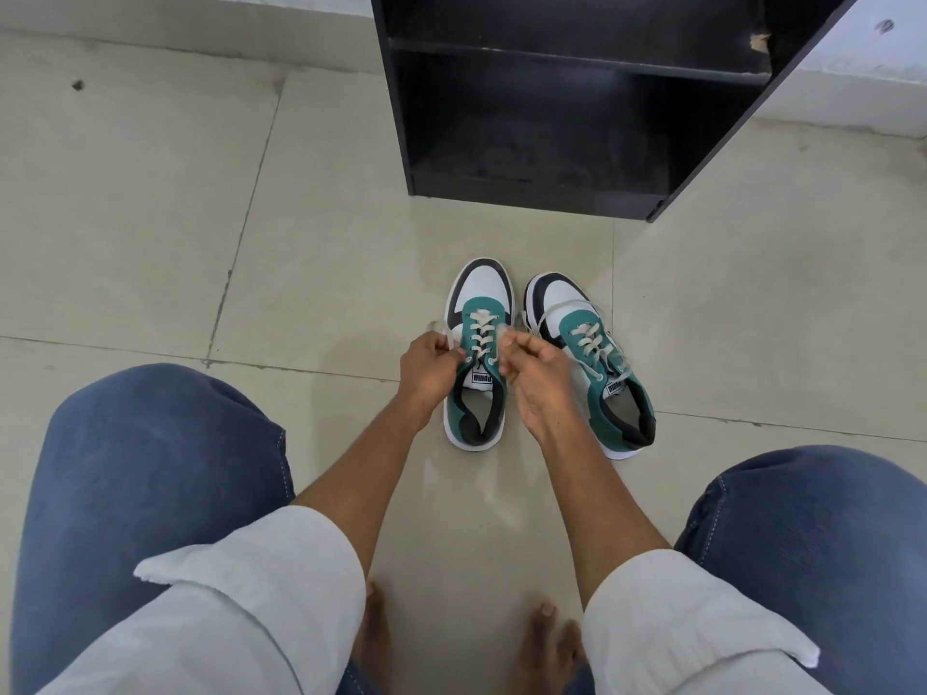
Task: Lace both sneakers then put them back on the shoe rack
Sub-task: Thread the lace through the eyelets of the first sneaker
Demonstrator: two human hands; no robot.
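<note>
Two green, white and black sneakers stand side by side on the tiled floor, toes pointing away from me. The left sneaker has its white lace crossed through the eyelets. My left hand pinches one lace end at the sneaker's left side. My right hand pinches the other end at its right side; both ends are blurred. The right sneaker stands untouched, its lace threaded and lying loose. The black shoe rack stands just beyond the sneakers, its shelves bare.
My knees in blue jeans fill the lower left and right, and my bare feet rest on the floor between them. Beige floor tiles spread to the left and right of the rack. A white wall base runs along the top.
</note>
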